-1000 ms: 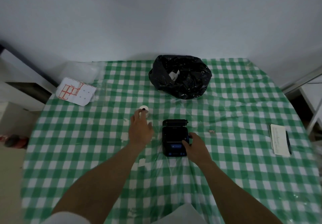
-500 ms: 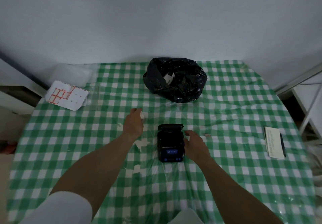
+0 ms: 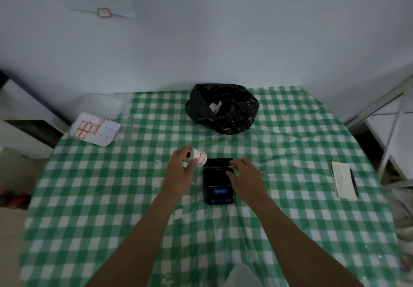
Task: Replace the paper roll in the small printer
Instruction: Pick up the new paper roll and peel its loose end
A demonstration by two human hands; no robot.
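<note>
A green-and-white checked cloth [image 3: 111, 208] is being shown over the table. A white paper roll [image 3: 196, 157], red-outlined on its labels, is being displayed beside a black printer [image 3: 218, 186] with a blue panel. A glossy black bag [image 3: 223, 108] and a white sheet with red-bordered stickers [image 3: 93, 129] are being recorded.

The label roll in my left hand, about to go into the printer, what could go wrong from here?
1. The label roll is pinched at one end by the left hand above the table; it may slip and unspool.
2. Its loose label end hangs free and could crease going in.
3. The right hand covers part of the printer, so the roll may catch on the lid.
</note>
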